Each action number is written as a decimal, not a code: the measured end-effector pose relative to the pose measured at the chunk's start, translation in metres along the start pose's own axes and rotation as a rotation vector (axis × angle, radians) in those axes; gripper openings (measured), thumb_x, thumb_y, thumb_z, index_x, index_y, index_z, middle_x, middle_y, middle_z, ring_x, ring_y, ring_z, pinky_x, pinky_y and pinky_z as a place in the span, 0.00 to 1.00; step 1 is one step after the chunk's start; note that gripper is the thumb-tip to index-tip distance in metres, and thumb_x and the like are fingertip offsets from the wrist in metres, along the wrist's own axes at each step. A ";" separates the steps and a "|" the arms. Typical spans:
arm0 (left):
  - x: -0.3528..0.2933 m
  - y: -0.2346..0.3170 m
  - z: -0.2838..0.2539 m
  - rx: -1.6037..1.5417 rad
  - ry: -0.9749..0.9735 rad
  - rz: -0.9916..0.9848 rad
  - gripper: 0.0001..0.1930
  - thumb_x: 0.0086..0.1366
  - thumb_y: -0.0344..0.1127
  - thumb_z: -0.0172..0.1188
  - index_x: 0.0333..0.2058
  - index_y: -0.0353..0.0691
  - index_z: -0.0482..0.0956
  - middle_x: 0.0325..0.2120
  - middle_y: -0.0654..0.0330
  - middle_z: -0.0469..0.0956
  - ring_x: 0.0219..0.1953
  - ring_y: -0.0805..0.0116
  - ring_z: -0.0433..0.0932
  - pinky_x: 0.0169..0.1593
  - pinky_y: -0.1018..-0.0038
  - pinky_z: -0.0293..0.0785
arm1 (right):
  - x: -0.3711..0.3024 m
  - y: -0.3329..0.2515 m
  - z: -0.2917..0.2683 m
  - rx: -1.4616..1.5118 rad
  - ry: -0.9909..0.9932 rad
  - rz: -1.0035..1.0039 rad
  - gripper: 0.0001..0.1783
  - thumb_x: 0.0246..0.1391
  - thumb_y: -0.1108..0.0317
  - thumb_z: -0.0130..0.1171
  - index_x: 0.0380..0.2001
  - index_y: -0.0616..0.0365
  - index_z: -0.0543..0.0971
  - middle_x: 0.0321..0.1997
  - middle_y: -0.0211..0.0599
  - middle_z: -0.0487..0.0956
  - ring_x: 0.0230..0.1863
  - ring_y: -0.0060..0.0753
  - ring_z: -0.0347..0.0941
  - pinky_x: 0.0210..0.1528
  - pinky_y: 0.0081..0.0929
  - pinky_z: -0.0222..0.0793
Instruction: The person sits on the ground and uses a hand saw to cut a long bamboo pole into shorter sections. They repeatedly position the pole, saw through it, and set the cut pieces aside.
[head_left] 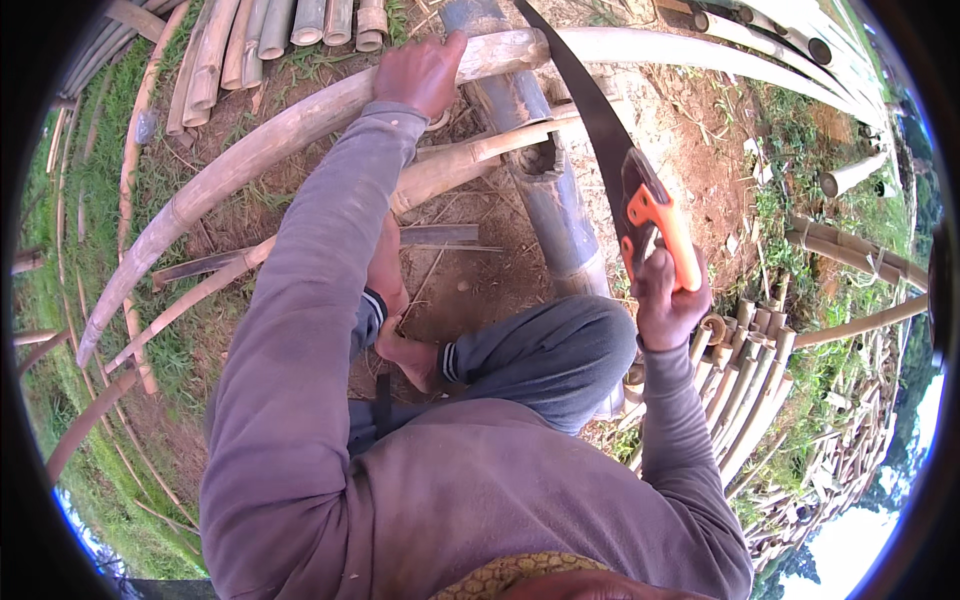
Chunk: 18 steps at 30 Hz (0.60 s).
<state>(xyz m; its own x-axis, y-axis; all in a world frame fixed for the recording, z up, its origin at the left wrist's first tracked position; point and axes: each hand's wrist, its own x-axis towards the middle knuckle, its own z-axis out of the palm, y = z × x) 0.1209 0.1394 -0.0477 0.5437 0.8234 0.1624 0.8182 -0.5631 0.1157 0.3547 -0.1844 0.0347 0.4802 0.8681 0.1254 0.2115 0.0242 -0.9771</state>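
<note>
My left hand (420, 75) is closed around a long, pale bamboo pole (300, 122) that runs across the far side of the view and looks bowed. A handsaw (598, 115) with a dark blade and an orange handle is gripped in my right hand (668, 305), at the right. Its blade slants up and left, meeting the pole just right of my left hand. How deep the teeth sit cannot be made out. Beneath the pole lies a thick, dark bamboo log (560, 215) with a notch in its top. A second bamboo pole (440, 172) crosses this log nearer to me.
My bare feet (408, 358) rest on the dirt close to the log. Cut bamboo lengths (275, 30) lie at the far left, and a stack of bamboo pieces (745, 375) stands at the right. More poles (855, 255) lie on the grass beyond that stack.
</note>
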 end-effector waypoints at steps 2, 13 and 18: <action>0.001 0.005 -0.003 0.009 0.006 0.002 0.21 0.63 0.28 0.68 0.54 0.42 0.77 0.37 0.49 0.86 0.39 0.50 0.89 0.42 0.53 0.86 | -0.040 -0.023 -0.016 -0.217 0.039 -0.069 0.23 0.75 0.55 0.56 0.50 0.70 0.75 0.20 0.29 0.75 0.17 0.14 0.68 0.25 0.17 0.73; 0.019 0.004 -0.018 -0.003 -0.083 -0.019 0.25 0.58 0.37 0.77 0.52 0.44 0.78 0.36 0.52 0.87 0.42 0.50 0.90 0.43 0.53 0.87 | 0.095 0.009 0.060 -0.082 0.024 0.013 0.19 0.71 0.61 0.65 0.48 0.70 0.79 0.26 0.30 0.82 0.25 0.15 0.77 0.28 0.18 0.72; 0.009 -0.001 -0.006 -0.002 -0.083 -0.027 0.24 0.59 0.37 0.77 0.52 0.45 0.78 0.37 0.51 0.88 0.42 0.50 0.90 0.44 0.54 0.87 | -0.053 -0.008 -0.028 -0.003 0.015 -0.006 0.24 0.74 0.59 0.59 0.53 0.75 0.72 0.26 0.34 0.77 0.22 0.15 0.73 0.43 0.31 0.89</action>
<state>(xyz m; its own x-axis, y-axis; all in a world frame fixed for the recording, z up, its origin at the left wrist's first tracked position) 0.1239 0.1472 -0.0404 0.5353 0.8411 0.0779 0.8323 -0.5410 0.1209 0.3509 -0.2447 0.0403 0.4917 0.8605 0.1334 0.2163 0.0277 -0.9759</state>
